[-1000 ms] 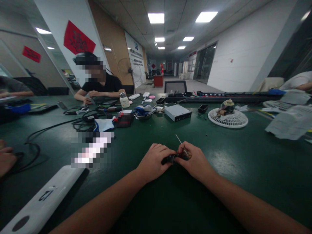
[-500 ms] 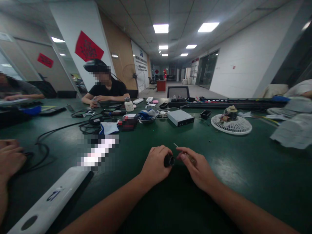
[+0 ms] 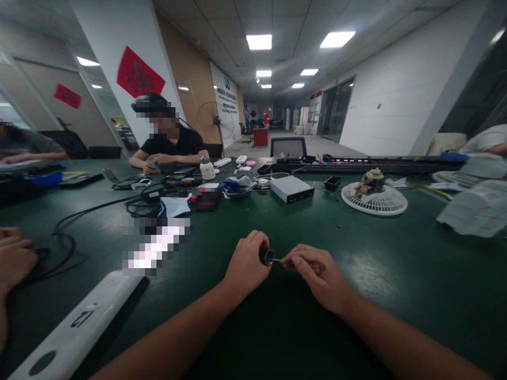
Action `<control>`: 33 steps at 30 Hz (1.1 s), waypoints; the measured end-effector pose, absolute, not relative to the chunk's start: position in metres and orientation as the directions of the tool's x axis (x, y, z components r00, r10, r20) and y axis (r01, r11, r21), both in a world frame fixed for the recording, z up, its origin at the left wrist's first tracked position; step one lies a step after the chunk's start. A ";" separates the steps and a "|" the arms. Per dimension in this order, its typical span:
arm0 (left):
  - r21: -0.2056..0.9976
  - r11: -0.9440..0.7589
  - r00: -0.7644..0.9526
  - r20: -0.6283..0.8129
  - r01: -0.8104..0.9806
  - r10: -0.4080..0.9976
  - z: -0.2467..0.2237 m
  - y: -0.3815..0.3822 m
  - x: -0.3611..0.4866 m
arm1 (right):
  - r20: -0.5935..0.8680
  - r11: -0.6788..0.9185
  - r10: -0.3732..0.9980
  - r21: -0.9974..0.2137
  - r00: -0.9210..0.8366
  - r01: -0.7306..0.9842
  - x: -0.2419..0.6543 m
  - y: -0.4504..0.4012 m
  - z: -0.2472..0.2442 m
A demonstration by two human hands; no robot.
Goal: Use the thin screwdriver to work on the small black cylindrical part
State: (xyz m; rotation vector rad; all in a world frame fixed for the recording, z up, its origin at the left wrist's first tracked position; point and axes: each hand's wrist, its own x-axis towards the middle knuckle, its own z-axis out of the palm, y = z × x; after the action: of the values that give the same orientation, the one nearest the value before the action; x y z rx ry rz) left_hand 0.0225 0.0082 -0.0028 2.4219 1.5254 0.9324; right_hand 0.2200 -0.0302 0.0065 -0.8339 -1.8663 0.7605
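Swung down from its upright slant, the thin metal rod now lies level between the hands, its tip meeting the end of a black cylindrical cap. The left hand is clamped around that cap, curled over it so that only its end shows, which seems to keep it steady and facing the rod. The right hand pinches the rod's brown handle between thumb and fingers, a light hold that looks suited to guiding the tip. The two hands are close together but apart, both low over the green bench. Whether the tip enters the cap is too small to tell. Just beside the left forearm lies a white plastic strip marked with a number, the nearest thing that could get in the way. Farther out, black cables trail across the bench, a co-worker's hand rests at the left edge, and a silver metal box and a white fan guard sit well apart ahead.
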 end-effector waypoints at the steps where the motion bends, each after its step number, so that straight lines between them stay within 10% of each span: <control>1: 0.417 -0.484 0.301 0.431 0.769 0.850 -0.003 0.008 0.023 | 0.488 0.583 0.796 -0.778 -0.358 0.236 0.220 -0.030 0.006; 33: 0.486 -0.506 0.315 0.423 0.713 0.850 -0.004 0.009 0.022 | 0.471 0.557 0.804 -0.809 -0.362 0.185 0.223 -0.028 0.003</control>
State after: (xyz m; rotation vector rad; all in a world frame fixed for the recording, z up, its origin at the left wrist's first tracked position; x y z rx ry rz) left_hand 0.0216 0.0090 -0.0041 2.3701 1.4327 0.9619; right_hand 0.2230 -0.0279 0.0029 -0.8083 -1.8549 0.8296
